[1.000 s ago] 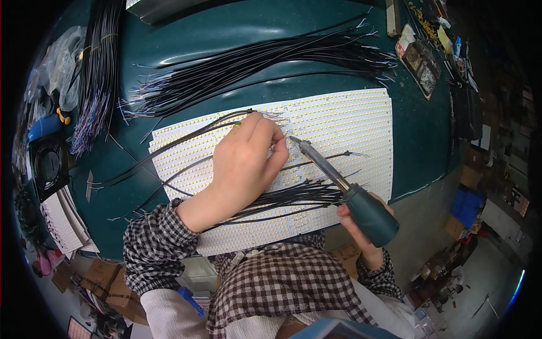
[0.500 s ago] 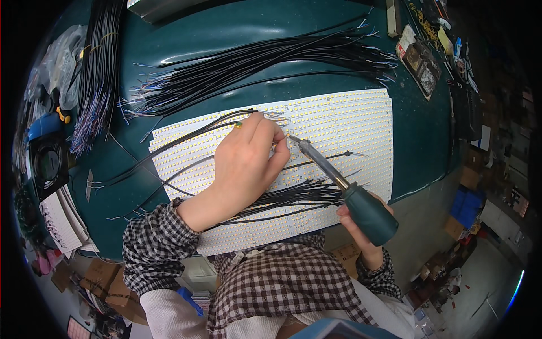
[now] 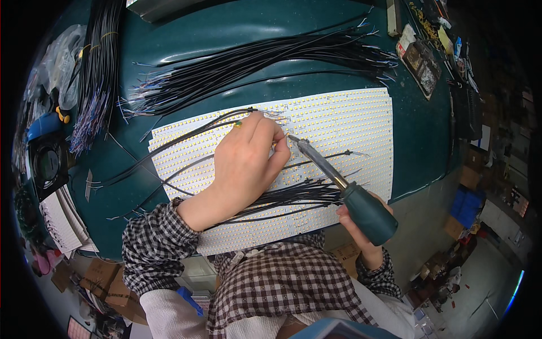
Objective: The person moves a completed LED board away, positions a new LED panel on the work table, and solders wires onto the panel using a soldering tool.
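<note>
My right hand (image 3: 361,229) is wrapped round the dark green handle of a soldering iron (image 3: 370,214). The iron's tip slants up and left to the middle of a white LED board (image 3: 361,124), close to my left fingertips. My left hand (image 3: 248,155) rests over the board, thumb and fingers pinched on what looks like the wire end of a black cable (image 3: 197,164); the fingers hide most of it. Several cables with bared coloured wires (image 3: 274,114) lie just above that hand. A bunch of short black cables (image 3: 299,195) lies across the board below it.
A large bundle of black cables (image 3: 254,56) lies beyond the board on the green table mat (image 3: 423,164). Another bundle (image 3: 101,62) stands at the left, near a black fan (image 3: 49,161) and papers (image 3: 62,220). A stained box (image 3: 420,65) sits at the far right.
Almost nothing differs. Both hands and the soldering iron keep their places, with only a very slight shift at the iron.
</note>
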### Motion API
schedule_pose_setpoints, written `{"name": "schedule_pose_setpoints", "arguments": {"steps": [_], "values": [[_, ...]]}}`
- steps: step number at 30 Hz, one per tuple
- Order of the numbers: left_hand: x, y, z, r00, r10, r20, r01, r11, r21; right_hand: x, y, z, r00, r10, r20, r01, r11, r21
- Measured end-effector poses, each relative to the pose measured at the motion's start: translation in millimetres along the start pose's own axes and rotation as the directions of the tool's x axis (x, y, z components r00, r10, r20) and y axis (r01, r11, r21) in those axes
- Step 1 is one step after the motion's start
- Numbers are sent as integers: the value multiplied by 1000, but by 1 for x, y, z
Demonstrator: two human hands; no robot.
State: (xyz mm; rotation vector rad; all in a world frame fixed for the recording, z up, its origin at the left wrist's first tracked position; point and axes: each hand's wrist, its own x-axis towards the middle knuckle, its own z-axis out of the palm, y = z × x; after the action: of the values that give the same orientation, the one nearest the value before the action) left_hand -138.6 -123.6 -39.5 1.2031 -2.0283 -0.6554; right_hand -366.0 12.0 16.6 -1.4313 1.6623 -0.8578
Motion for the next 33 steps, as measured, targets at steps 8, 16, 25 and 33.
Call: {"name": "schedule_pose_setpoints", "arguments": {"steps": [8, 16, 25, 33], "values": [[-1, -1, 1, 1000, 2, 3, -2, 1000, 9, -6, 2, -1, 996, 79, -37, -75, 993, 91], [-1, 0, 1, 1000, -4, 13, 4, 1000, 19, -12, 16, -5, 995, 101, 6, -100, 976, 196], [2, 4, -3, 997, -45, 70, 43, 999, 24, -8, 4, -9, 963, 269, 5, -210, 740, 639], [-18, 29, -44, 969, 114, 219, -150, 976, 158, -14, 16, -15, 972, 229, -45, -103, 596, 797]]}}
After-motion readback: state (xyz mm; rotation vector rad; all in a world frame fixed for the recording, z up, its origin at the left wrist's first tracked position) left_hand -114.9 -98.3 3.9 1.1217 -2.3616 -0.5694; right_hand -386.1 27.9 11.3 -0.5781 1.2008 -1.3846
